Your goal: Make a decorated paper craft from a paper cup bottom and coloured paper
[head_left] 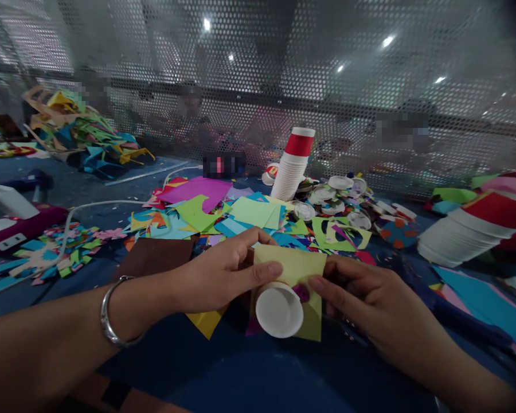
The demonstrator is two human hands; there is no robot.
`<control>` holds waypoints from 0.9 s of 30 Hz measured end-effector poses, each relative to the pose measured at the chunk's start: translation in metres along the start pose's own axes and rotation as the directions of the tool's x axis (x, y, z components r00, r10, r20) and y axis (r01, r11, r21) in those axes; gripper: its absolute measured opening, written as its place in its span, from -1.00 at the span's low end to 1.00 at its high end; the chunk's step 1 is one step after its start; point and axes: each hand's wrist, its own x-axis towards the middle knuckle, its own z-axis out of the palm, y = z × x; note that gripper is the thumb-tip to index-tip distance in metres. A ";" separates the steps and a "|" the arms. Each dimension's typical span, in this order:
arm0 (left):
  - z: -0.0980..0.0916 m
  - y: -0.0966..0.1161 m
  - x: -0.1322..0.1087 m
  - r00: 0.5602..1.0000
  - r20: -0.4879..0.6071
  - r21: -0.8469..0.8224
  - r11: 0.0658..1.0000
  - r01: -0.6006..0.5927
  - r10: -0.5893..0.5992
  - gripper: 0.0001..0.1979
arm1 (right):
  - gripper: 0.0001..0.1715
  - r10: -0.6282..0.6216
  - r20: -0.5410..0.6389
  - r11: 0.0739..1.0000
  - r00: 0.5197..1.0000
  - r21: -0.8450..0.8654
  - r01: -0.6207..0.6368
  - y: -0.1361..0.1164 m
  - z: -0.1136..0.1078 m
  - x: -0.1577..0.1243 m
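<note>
A pale yellow sheet of paper (290,261) is held up in front of me between both hands. My left hand (226,267) grips its left side, thumb on the front face and fingers behind. A white paper cup (279,311) lies against the lower part of the sheet, its open mouth toward me. My left thumb rests just above the cup's rim. At the sheet's right edge, my right hand (359,292) pinches it between thumb and fingers. Beside the cup, near my right thumb, shows a small purple piece (301,292). A silver bracelet circles my left wrist.
Behind the sheet lie scattered coloured papers (251,212). A tall stack of paper cups (293,163) leans there, with another stack (473,229) at right. Paper scraps (75,126) pile at far left. A purple power strip (23,226) and white cable sit left. Perforated metal panels stand behind.
</note>
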 end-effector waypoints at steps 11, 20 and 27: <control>-0.011 0.001 0.000 0.990 -0.037 -0.011 0.991 0.135 -0.135 -0.75 | -0.65 0.017 -0.022 1.000 1.000 0.001 -0.017 0.012 -0.015 -0.001; -0.023 -0.001 0.003 0.932 -0.362 -0.091 0.996 -0.008 -0.026 -0.75 | -0.69 0.091 0.230 0.856 0.969 -0.515 0.042 0.019 -0.032 -0.017; -0.018 0.000 0.003 0.938 -0.345 -0.038 0.999 0.016 -0.028 -0.73 | -0.88 0.083 0.327 0.781 0.941 -0.609 0.142 0.023 -0.037 -0.023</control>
